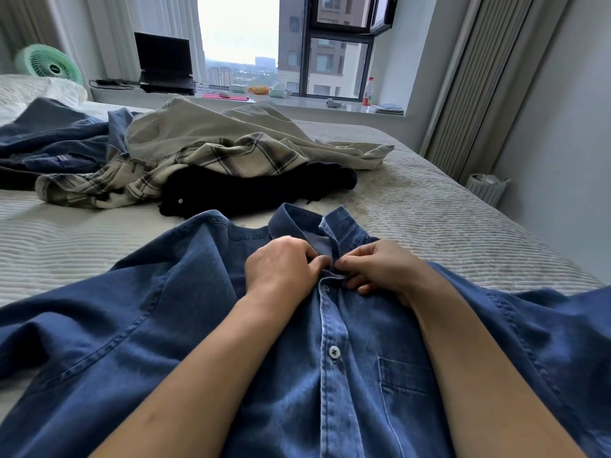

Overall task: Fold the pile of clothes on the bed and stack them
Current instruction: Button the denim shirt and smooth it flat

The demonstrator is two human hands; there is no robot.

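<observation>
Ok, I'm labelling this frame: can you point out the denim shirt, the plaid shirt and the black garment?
denim shirt (pixel 401 375): head view, chest pocket.
plaid shirt (pixel 251 157): head view, crumpled middle.
black garment (pixel 248 190): head view, centre.

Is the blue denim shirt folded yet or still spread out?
Spread out: the blue denim shirt lies flat, front up; both hands, left and right, pinch its placket.

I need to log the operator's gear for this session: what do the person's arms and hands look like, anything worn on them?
Both forearms are bare as far as the view reaches: no sleeves show. The left hand and the right hand wear no gloves, and no watch, bracelet or ring is visible on the parts that show. Fingernails look short and plain. No markings, straps or cables appear on either arm.
</observation>
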